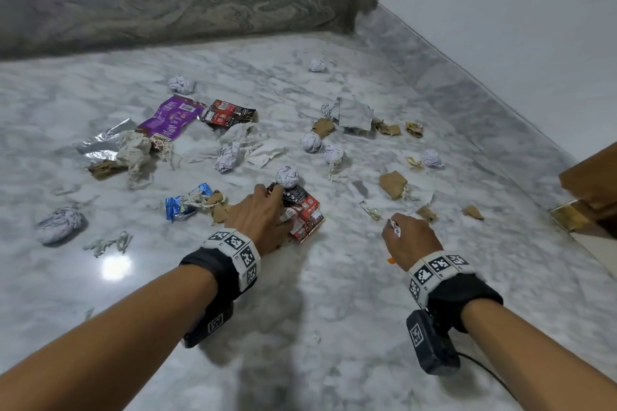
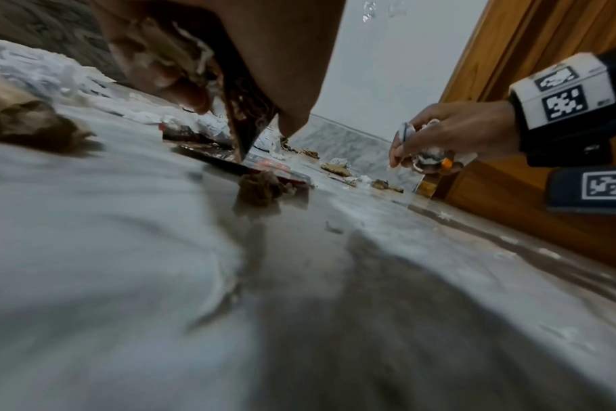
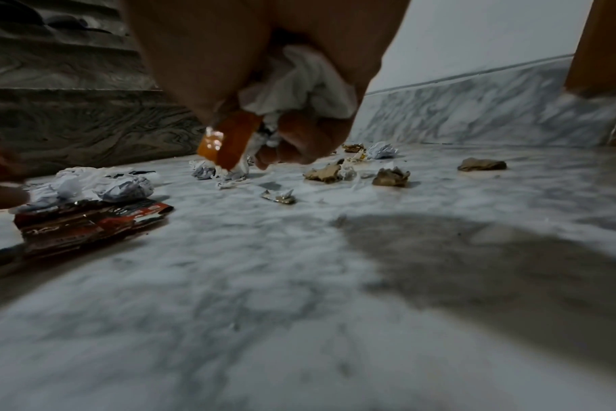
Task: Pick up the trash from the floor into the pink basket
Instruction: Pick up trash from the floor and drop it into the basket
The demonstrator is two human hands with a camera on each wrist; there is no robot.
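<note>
A red-and-black snack wrapper (image 1: 307, 213) (image 3: 88, 222) lies on the marble floor with a crumpled paper ball (image 1: 287, 177) (image 3: 123, 189) on its far end. My left hand (image 1: 283, 205) (image 2: 243, 111) is down on this wrapper, thumb and fingers pinching its lifted edge, with paper and brown scraps bunched in the palm. My right hand (image 1: 392, 227) (image 3: 264, 125) hovers just above the floor to the right, fingers curled round a wad of white paper (image 3: 299, 80) and an orange wrapper (image 3: 229, 141). The pink basket is not in view.
Litter is strewn ahead: a purple wrapper (image 1: 170, 117), another red wrapper (image 1: 230, 113), a blue wrapper (image 1: 187, 202), several paper balls and brown scraps (image 1: 394, 183). A grey stone step (image 1: 167, 10) closes the far side. At right are a wall and a wooden door frame (image 1: 591, 183).
</note>
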